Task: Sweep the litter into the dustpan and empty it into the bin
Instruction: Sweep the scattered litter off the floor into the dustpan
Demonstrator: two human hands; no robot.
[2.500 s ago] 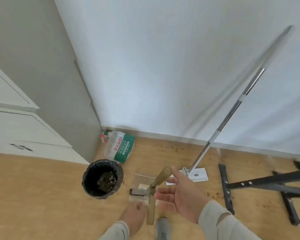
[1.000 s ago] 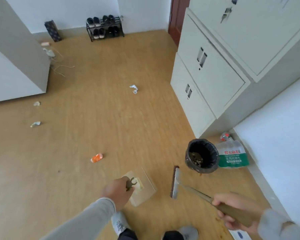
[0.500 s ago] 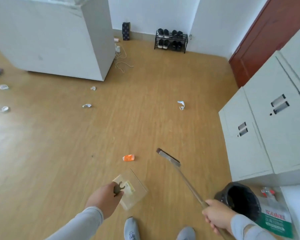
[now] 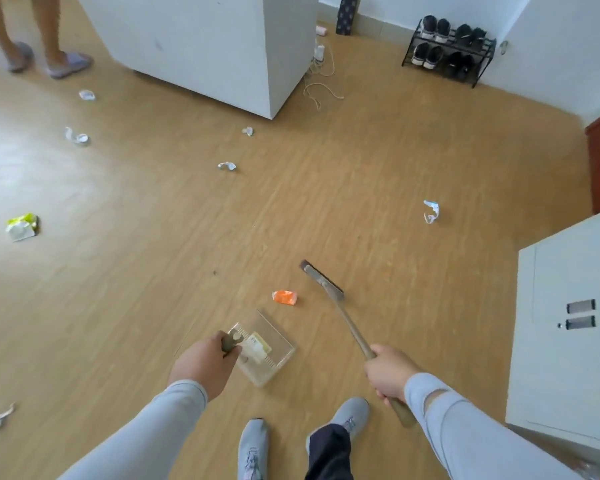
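Two hands work low over the wooden floor (image 4: pixel 153 271): the left hand (image 4: pixel 203 365) closes on the clear plastic dustpan (image 4: pixel 267 348), apparently its handle, the right hand (image 4: pixel 390 372) grips the wooden-handled brush (image 4: pixel 323 280), whose head is just beside an orange wrapper (image 4: pixel 284 297); the bin is out of view.

You have one view only, from the wide-angle camera on your head. It looks forward and steeply down at the tan wood-grain floor (image 4: pixel 153 271). Your two grey shoes (image 4: pixel 253 448) sit at the bottom edge, closest to the lens. The black wire shoe rack (image 4: pixel 447 51) marks the far limit, top right.
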